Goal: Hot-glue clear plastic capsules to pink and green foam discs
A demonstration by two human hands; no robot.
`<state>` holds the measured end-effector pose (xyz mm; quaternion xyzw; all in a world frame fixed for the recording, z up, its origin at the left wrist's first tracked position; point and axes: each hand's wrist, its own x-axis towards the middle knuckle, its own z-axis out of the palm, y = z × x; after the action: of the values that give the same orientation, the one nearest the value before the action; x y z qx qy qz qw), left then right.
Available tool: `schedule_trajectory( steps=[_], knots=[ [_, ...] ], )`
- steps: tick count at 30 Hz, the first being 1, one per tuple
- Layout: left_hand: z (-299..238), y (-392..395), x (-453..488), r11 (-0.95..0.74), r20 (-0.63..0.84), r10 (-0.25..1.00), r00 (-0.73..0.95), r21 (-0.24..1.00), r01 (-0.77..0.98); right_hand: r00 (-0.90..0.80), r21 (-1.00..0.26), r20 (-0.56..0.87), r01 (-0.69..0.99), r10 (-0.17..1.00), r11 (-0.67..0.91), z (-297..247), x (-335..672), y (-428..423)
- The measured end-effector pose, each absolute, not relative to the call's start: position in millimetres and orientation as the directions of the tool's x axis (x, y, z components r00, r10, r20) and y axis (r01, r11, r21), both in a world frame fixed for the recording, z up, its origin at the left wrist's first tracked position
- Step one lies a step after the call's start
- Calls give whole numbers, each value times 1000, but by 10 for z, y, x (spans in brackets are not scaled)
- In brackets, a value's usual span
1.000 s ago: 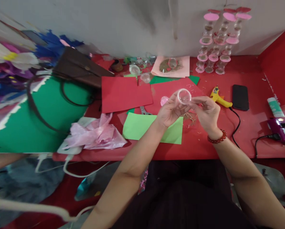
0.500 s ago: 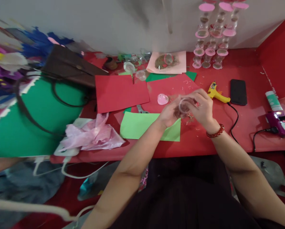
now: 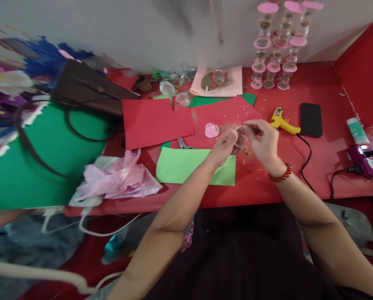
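My left hand (image 3: 223,146) is closed around a small clear plastic cup-like piece (image 3: 238,144), which looks brownish inside. Its thumb and forefinger come together above the piece's rim. Close on the right, my right hand (image 3: 264,139) pinches with thumb and forefinger near the left fingertips; whatever lies in that pinch is too small to make out. A pink-topped clear plastic piece (image 3: 211,130) lies on the table just left of my left hand. Beneath the hands are light green paper (image 3: 186,166) and scattered pale shavings (image 3: 246,156).
A yellow glue gun (image 3: 283,121) and a black phone (image 3: 311,120) lie to the right. Hourglass-like stacks (image 3: 270,66) of clear plastic with pink discs stand behind. Red paper (image 3: 155,123), scissors (image 3: 183,143), and a pink plastic bag (image 3: 120,179) are on the left.
The plastic piece was held up between both hands; now it sits lower in my left hand. My right hand's fingertips have risen and closed into a pinch.
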<state>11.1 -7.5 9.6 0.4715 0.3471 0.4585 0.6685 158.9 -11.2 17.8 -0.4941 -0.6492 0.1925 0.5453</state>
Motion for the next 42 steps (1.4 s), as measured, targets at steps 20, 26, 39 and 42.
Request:
schedule_trajectory(
  steps=[20, 26, 39, 42],
  knots=[
    [341, -18, -26, 434, -289, 800, 526, 883, -176, 205, -929, 361, 161, 910, 333, 108, 1693, 58],
    [253, -17, 10, 456, -325, 793, 515, 878, -148, -41, -928, 347, 131, 937, 349, 191, 1597, -49],
    [191, -62, 12, 229, -84, 841, 535, 950, -211, 110, -887, 331, 374, 937, 270, 213, 1568, -82],
    [234, -77, 13, 206, -68, 851, 520, 955, -213, 202, -934, 290, 271, 935, 231, 172, 1575, -54]
  ],
)
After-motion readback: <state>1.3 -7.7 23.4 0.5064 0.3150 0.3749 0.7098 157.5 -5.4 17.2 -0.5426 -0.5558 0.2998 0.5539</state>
